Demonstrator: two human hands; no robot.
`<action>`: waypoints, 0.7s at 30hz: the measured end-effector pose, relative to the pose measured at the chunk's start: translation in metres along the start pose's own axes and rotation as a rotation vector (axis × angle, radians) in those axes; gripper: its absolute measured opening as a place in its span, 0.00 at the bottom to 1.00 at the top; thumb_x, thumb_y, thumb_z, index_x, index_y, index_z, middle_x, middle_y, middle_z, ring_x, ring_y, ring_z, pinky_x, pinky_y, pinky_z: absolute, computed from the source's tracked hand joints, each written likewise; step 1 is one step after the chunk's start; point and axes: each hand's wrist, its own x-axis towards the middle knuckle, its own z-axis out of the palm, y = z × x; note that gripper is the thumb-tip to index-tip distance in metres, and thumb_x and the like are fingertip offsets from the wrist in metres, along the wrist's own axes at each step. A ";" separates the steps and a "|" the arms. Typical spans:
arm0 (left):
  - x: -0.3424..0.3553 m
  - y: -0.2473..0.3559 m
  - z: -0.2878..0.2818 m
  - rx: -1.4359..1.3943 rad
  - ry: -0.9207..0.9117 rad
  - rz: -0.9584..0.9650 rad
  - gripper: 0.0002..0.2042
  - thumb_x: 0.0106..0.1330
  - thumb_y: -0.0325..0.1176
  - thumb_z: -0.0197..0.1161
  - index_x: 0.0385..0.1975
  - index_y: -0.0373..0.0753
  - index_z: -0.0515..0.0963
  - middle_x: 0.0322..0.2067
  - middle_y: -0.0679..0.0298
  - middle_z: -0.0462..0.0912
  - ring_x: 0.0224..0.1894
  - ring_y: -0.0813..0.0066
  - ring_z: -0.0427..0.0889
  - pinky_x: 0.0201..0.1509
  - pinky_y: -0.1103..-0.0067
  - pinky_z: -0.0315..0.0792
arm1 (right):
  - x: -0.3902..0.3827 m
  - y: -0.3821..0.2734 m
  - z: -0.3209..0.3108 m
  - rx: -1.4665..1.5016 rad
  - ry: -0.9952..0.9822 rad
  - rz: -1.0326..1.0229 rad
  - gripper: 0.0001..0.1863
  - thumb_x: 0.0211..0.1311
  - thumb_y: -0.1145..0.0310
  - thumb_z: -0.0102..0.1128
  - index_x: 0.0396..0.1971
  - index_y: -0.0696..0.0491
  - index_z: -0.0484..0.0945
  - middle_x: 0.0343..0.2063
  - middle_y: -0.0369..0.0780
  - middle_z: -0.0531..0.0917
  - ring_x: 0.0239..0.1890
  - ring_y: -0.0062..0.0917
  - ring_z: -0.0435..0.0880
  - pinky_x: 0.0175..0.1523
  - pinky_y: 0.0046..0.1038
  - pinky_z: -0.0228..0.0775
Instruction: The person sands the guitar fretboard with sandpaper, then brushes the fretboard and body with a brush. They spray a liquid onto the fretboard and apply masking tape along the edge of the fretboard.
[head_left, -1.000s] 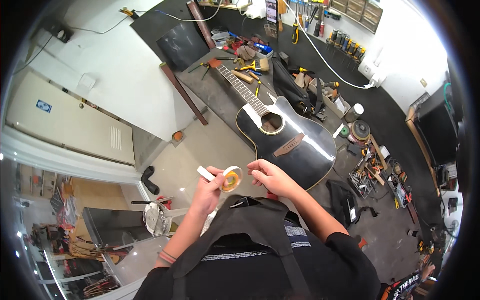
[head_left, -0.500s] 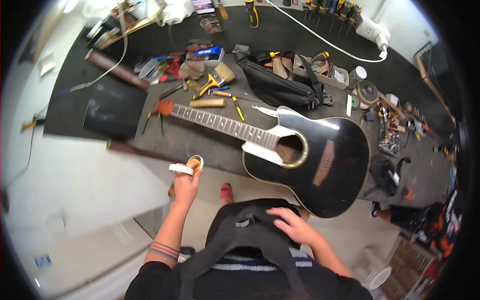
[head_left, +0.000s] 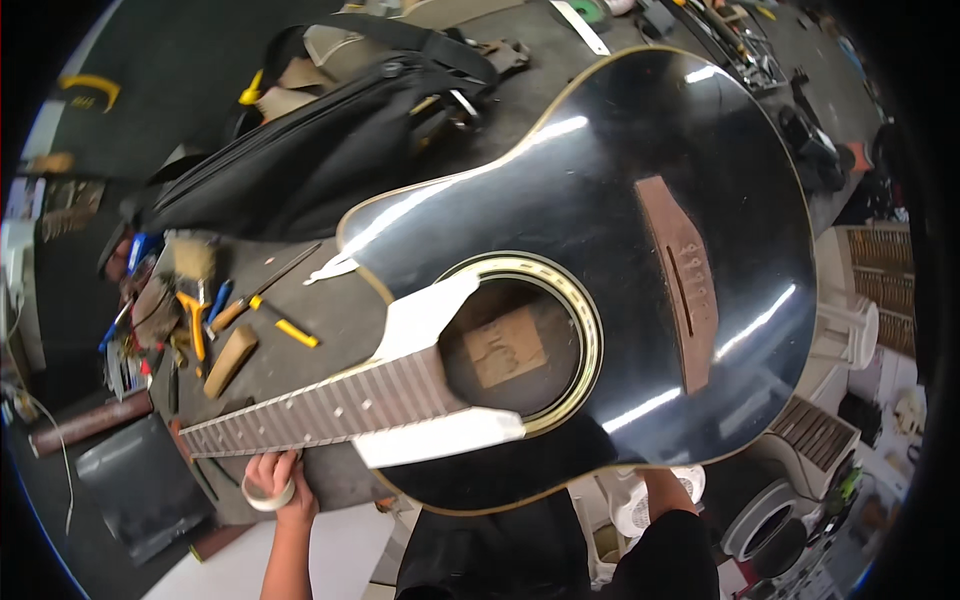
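Observation:
A black acoustic guitar (head_left: 590, 190) fills much of the view, its fretted neck (head_left: 330, 408) pointing left. White tape strips (head_left: 425, 318) flank the fingerboard's end beside the soundhole (head_left: 520, 345). My left hand (head_left: 290, 492) is at the near edge of the neck, fingers curled, with a roll of white tape (head_left: 268, 497) hooked on them. Whether those fingers also press on the neck, I cannot tell. My right forearm (head_left: 667, 492) reaches under the near edge of the guitar body, which hides that hand.
A black bag (head_left: 290, 155) lies beyond the guitar. Left of it are a brush (head_left: 193, 300), a wooden block (head_left: 230, 360) and a yellow-handled tool (head_left: 285, 322). A black sheet (head_left: 145, 485) rests at the left. More tools (head_left: 735, 45) crowd the far right.
My view has come closer to the guitar and turned. The left hand has come up to the neck, and only one tape roll shows on it now. My right hand has gone under the body.

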 end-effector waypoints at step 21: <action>0.008 0.015 -0.004 -0.075 -0.028 -0.115 0.15 0.72 0.28 0.61 0.57 0.42 0.77 0.56 0.53 0.79 0.61 0.46 0.73 0.70 0.51 0.61 | 0.052 -0.086 -0.237 0.173 0.136 -0.267 0.33 0.80 0.54 0.61 0.78 0.52 0.72 0.78 0.45 0.75 0.80 0.38 0.73 0.81 0.40 0.64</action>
